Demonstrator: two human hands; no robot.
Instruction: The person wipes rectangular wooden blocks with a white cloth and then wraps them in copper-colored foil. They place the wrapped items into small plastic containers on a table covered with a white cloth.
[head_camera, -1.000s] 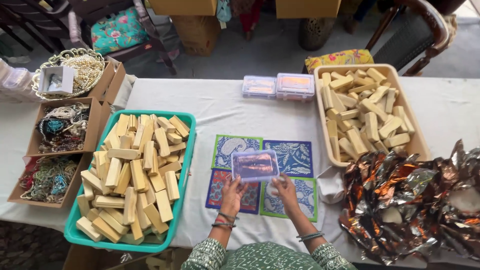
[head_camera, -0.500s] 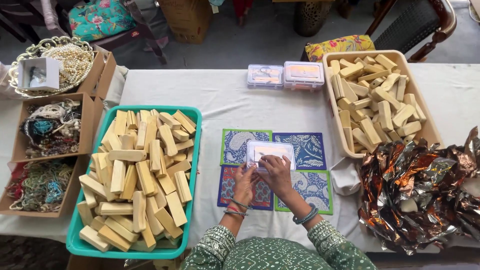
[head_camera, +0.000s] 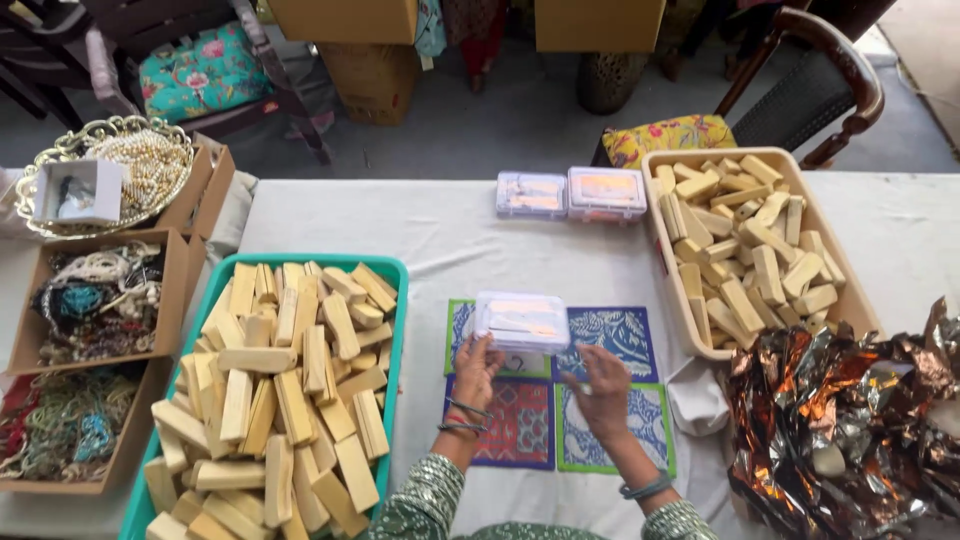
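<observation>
While left hand (head_camera: 478, 362) grips clear box (head_camera: 521, 321), right hand (head_camera: 603, 385) released, white-clothed table (head_camera: 420, 225), grey floor (head_camera: 500, 120)

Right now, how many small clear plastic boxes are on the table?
3. Two closed ones sit side by side at the far edge, the left box and the right box. The third box is held by the left hand over the patterned mats. None looks hidden.

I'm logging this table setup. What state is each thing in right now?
Clear plastic box: lid shut, held up by the left hand.
Right hand: free, below the box.
Green tray: heaped with wooden blocks.
Beige tray: filled with blocks.
Two boxes at the back: shut, side by side.
</observation>
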